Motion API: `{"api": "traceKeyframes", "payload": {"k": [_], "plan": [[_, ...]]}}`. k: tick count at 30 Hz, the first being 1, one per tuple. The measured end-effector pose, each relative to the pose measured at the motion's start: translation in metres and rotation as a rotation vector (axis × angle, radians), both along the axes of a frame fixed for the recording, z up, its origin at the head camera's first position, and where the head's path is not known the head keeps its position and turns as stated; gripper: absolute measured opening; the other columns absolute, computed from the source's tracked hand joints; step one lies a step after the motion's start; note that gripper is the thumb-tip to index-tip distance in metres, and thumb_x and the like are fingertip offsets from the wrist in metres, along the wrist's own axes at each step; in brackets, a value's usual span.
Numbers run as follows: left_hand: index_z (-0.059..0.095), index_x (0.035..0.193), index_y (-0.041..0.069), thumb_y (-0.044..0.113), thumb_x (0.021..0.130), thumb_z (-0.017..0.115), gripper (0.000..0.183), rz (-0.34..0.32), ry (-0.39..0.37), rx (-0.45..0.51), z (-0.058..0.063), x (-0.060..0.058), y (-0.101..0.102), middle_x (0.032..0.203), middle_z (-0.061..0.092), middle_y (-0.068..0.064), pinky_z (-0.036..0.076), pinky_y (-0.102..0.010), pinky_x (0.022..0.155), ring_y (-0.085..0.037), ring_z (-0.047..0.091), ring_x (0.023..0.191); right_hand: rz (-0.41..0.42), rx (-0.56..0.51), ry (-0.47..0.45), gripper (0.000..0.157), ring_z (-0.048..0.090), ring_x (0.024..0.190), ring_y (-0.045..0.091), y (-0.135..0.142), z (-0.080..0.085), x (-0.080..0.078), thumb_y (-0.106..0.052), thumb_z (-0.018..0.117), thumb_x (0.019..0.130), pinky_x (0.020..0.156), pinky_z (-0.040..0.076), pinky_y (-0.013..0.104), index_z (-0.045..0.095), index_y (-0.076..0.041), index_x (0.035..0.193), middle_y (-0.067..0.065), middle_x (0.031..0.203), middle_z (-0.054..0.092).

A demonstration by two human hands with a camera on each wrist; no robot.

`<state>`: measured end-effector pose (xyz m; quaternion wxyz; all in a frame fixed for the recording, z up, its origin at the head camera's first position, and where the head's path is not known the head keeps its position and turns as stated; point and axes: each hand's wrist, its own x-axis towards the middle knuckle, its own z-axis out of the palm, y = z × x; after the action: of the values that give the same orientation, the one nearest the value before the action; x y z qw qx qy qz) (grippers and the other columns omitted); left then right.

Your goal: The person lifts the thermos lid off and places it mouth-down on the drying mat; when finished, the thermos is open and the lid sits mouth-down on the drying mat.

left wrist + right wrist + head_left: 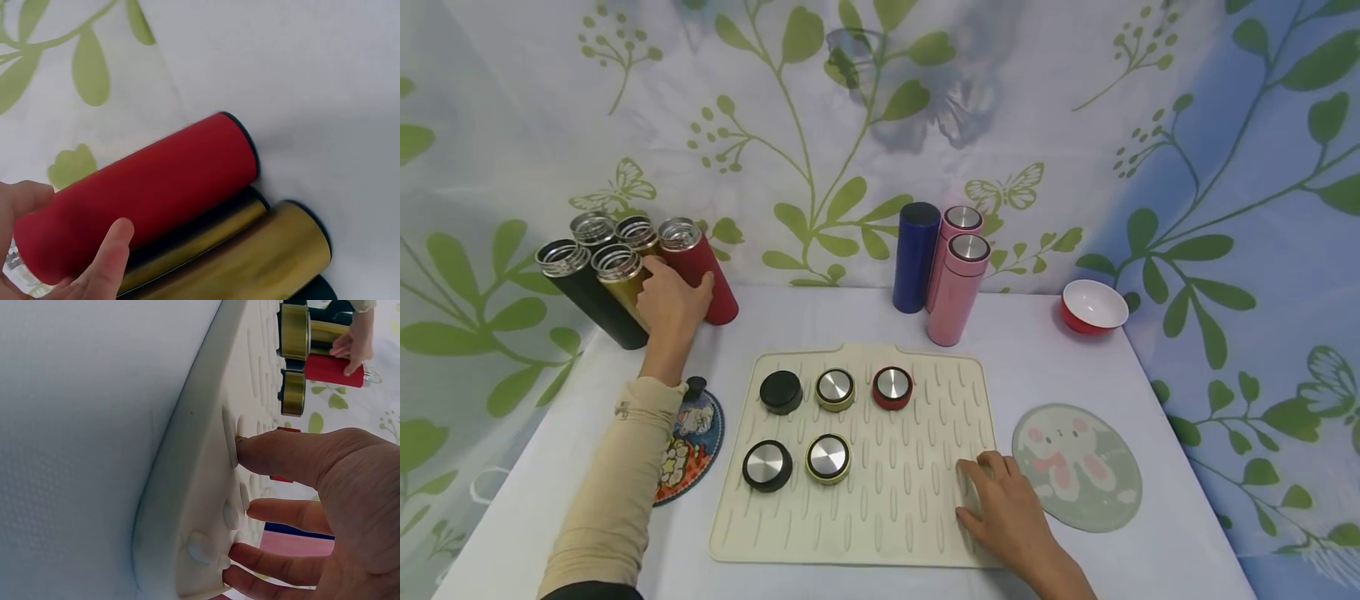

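Note:
At the back left my left hand (pixel 672 302) grips the upper part of a red vacuum flask (pixel 718 287); in the left wrist view thumb and fingers lie on either side of it. The flask stands uncapped beside two uncapped gold flasks (pixel 631 292) and two uncapped black flasks (pixel 597 293). My right hand (pixel 1009 515) rests its spread fingertips on the right edge of a cream mat (pixel 880 521). On the mat sit a plain black lid (pixel 781 392), a silver-topped black lid (pixel 767 465), two gold-rimmed lids (pixel 828 458) and a red-rimmed lid (pixel 892 387).
Behind the mat stand a blue flask (pixel 916 258) and two capped pink flasks (pixel 957 292). A red bowl (pixel 1093 307), white inside, is at the back right. A rabbit-print mat (pixel 1077 467) lies right; a round patterned mat (pixel 703 433) is partly under the left forearm.

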<state>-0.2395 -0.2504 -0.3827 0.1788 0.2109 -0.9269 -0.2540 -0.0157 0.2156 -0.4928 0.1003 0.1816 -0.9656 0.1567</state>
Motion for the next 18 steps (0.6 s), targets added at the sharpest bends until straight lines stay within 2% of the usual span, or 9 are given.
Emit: {"api": "traceKeyframes", "payload": {"k": [3,5,9,14,18], "plan": [[0.033,0.141,-0.005,0.046,0.094,0.059,0.074,-0.015,0.004,0.051,0.001,0.01,0.007,0.127,0.057,-0.032,0.047,-0.06,0.095,-0.05,0.057,0.111,0.005,-0.007,0.015,0.058,0.055,0.096,0.033,0.003,-0.002,0.0,-0.021,0.093,0.064,0.067,0.048,0.041,0.07,-0.007,0.115,0.013,0.111,0.057],[0.037,0.139,-0.004,0.046,0.095,0.058,0.069,-0.047,0.016,0.089,0.0,0.017,0.012,0.12,0.06,-0.029,0.048,-0.06,0.093,-0.047,0.058,0.108,0.015,-0.014,0.02,0.059,0.056,0.096,0.033,0.003,-0.004,0.0,-0.021,0.093,0.064,0.068,0.048,0.041,0.07,-0.007,0.115,0.014,0.111,0.057],[0.043,0.135,-0.002,0.045,0.095,0.06,0.064,-0.169,0.049,0.135,0.0,0.026,0.029,0.109,0.066,-0.025,0.05,-0.058,0.089,-0.042,0.061,0.102,0.029,-0.013,0.039,0.059,0.056,0.095,0.033,0.003,-0.007,0.0,-0.02,0.093,0.064,0.067,0.048,0.04,0.069,-0.007,0.115,0.015,0.111,0.057],[0.049,0.132,-0.001,0.039,0.094,0.066,0.057,-0.341,0.105,0.184,-0.002,0.018,0.063,0.112,0.069,-0.022,0.053,-0.052,0.08,-0.038,0.066,0.098,0.022,0.0,0.051,0.059,0.057,0.094,0.034,0.003,-0.006,0.0,-0.019,0.093,0.063,0.065,0.049,0.041,0.069,-0.007,0.115,0.016,0.111,0.058],[0.051,0.133,-0.001,0.029,0.093,0.07,0.054,-0.495,0.118,0.227,0.0,0.007,0.092,0.115,0.067,-0.021,0.055,-0.05,0.08,-0.035,0.069,0.1,0.004,-0.002,0.04,0.058,0.057,0.095,0.034,0.002,-0.004,0.001,-0.019,0.093,0.063,0.066,0.049,0.043,0.069,-0.007,0.115,0.016,0.111,0.058]]}}
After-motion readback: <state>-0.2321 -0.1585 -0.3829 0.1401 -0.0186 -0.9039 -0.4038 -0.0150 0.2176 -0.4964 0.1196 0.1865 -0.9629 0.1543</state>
